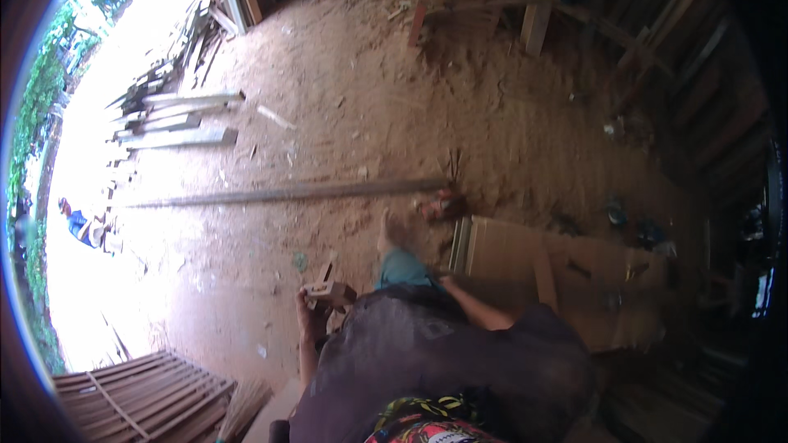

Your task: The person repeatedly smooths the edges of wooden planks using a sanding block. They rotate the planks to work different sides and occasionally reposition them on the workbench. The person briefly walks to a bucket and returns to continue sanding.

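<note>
My left hand [309, 317] is closed around a small wooden block tool, shaped like a hand plane [332, 290], with a thin piece sticking up from it. It is held to the left of my body, above the sandy ground. My right forearm [483, 309] reaches across toward my teal shorts [404, 269]. The right hand [446, 281] is at the edge of the shorts, beside the workbench; its fingers are too small and dark to make out.
The workbench [509, 254], with a flat brown top, stands at my right with small tools on it. A long beam [312, 191] lies ahead, near a reddish object [446, 204]. Planks [185, 138] lie ahead left. A slatted wooden panel [144, 398] is at lower left; a person [82, 226] is far left.
</note>
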The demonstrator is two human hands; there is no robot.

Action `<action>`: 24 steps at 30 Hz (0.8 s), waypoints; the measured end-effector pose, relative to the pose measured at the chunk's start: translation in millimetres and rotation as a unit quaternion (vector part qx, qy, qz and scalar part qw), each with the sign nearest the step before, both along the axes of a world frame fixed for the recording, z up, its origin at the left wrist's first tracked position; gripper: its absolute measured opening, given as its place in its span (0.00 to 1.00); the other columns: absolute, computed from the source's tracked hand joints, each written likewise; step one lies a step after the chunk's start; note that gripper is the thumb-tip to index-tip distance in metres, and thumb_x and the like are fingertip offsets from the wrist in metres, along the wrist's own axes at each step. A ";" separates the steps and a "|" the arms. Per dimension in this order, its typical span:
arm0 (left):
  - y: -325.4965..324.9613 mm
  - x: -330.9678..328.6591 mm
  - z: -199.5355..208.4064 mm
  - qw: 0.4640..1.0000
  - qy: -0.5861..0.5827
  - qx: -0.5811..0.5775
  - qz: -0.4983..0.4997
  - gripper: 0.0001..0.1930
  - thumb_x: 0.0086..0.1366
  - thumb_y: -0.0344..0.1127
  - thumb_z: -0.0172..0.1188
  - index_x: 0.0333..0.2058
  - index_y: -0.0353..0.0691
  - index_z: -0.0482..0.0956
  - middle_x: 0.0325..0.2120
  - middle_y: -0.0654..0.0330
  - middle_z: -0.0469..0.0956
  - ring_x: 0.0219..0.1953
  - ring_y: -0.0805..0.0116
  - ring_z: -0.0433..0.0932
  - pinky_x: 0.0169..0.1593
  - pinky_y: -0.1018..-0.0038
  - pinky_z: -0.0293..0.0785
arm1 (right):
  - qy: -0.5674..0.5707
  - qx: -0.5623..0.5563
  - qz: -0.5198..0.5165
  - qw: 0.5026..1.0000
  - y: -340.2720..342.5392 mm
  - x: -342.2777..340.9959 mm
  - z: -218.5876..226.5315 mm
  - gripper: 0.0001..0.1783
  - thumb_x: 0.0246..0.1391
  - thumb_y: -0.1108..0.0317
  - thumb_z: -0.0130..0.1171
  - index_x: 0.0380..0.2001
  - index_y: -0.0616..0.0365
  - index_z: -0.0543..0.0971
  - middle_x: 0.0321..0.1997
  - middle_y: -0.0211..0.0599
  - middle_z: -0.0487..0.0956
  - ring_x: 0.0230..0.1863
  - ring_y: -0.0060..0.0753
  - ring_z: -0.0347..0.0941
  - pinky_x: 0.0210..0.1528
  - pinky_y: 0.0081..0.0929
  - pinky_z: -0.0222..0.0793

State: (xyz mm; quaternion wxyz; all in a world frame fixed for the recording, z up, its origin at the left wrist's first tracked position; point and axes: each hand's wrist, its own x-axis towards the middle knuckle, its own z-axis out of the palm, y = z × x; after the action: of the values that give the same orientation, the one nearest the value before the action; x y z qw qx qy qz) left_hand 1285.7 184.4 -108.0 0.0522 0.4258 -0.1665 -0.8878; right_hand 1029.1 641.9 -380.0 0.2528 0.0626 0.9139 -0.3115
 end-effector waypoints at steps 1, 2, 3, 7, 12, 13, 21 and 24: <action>-15.5 -21.8 -2.4 1.000 0.008 0.005 0.017 0.31 0.66 0.67 0.55 0.56 0.51 0.75 0.50 0.61 0.80 0.53 0.63 0.78 0.61 0.57 0.65 | 0.050 0.003 0.092 0.994 -14.0 -30.0 -0.1 0.15 0.60 0.63 0.61 0.34 0.66 0.86 0.35 0.43 0.85 0.37 0.35 0.80 0.41 0.39 0.76; -46.0 -18.0 3.5 0.999 -0.017 -0.035 -0.001 0.31 0.66 0.67 0.55 0.56 0.50 0.75 0.51 0.60 0.80 0.53 0.62 0.78 0.61 0.56 0.66 | 0.060 -0.029 0.168 0.984 -61.1 9.0 -9.2 0.13 0.62 0.64 0.62 0.32 0.65 0.86 0.34 0.40 0.85 0.38 0.30 0.80 0.41 0.38 0.75; -98.9 15.6 32.7 0.993 -0.061 -0.097 0.003 0.31 0.66 0.67 0.54 0.56 0.50 0.75 0.52 0.60 0.80 0.54 0.62 0.78 0.61 0.56 0.66 | -0.039 -0.097 0.175 0.979 -166.6 47.4 8.9 0.13 0.62 0.64 0.60 0.31 0.64 0.85 0.33 0.40 0.85 0.36 0.31 0.80 0.39 0.37 0.75; -161.6 -29.1 29.8 0.982 -0.116 -0.147 -0.009 0.33 0.66 0.68 0.54 0.56 0.48 0.74 0.53 0.58 0.80 0.53 0.59 0.78 0.57 0.56 0.70 | -0.172 -0.217 0.142 0.950 -280.1 -61.9 163.5 0.15 0.65 0.63 0.58 0.28 0.62 0.84 0.27 0.39 0.83 0.32 0.29 0.81 0.32 0.33 0.74; -162.9 -198.3 66.3 0.964 -0.106 -0.231 -0.082 0.26 0.69 0.57 0.55 0.56 0.46 0.74 0.49 0.57 0.77 0.49 0.60 0.78 0.49 0.61 0.77 | -0.112 -0.307 -0.025 0.945 -306.0 -213.4 274.5 0.18 0.68 0.55 0.58 0.40 0.60 0.83 0.34 0.33 0.84 0.32 0.23 0.80 0.31 0.26 0.75; -169.4 -220.2 66.9 0.964 -0.105 -0.231 -0.082 0.22 0.71 0.51 0.55 0.57 0.45 0.73 0.49 0.57 0.76 0.48 0.60 0.78 0.48 0.63 0.78 | -0.089 -0.305 0.004 0.948 -322.3 -238.8 298.0 0.18 0.68 0.55 0.57 0.44 0.60 0.82 0.36 0.33 0.84 0.34 0.22 0.80 0.32 0.25 0.75; -200.8 -352.0 34.6 0.705 0.068 -0.629 -0.320 0.21 0.61 0.24 0.62 0.54 0.41 0.74 0.49 0.50 0.76 0.45 0.56 0.79 0.49 0.67 0.78 | -0.090 -0.318 0.169 0.929 -407.0 -274.3 396.8 0.28 0.69 0.48 0.59 0.62 0.58 0.77 0.50 0.38 0.84 0.48 0.27 0.80 0.48 0.28 0.76; -195.6 -432.4 47.8 0.806 0.122 -0.486 -0.315 0.10 0.69 0.35 0.55 0.42 0.38 0.81 0.34 0.59 0.79 0.36 0.67 0.77 0.41 0.72 0.75 | -0.126 -0.301 0.131 0.936 -410.7 -268.8 383.2 0.31 0.69 0.47 0.58 0.65 0.57 0.75 0.56 0.43 0.81 0.56 0.33 0.77 0.57 0.30 0.73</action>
State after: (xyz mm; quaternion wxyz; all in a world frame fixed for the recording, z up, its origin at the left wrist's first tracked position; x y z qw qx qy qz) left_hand 853.3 -11.2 -60.2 -0.0105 0.1568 -0.6934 -0.7032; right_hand 760.3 231.1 3.2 0.4114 -0.0982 0.7379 -0.5259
